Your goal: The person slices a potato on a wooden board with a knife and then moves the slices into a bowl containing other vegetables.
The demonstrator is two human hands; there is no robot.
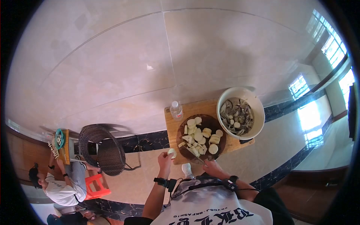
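Observation:
My left hand [164,162] pinches a round white vegetable piece [172,152] at the left edge of a small wooden table [171,131]. In my right hand [213,168] is a knife [195,155], its blade pointing left and away over the near edge of the round dark cutting board [222,145]. Pale vegetable slices and chunks [198,135] are spread across the board, some in leaning stacks. Behind it to the right stands a large white basin [259,112] holding dark and pale strips [242,112] with a few pale rounds.
A clear plastic bottle [176,111] stands at the table's back left corner, near the tiled wall [131,67]. Farther left are a dark wicker chair [112,157] and a red stool [96,186]. A person [63,189] sits there, working at another small table [66,150].

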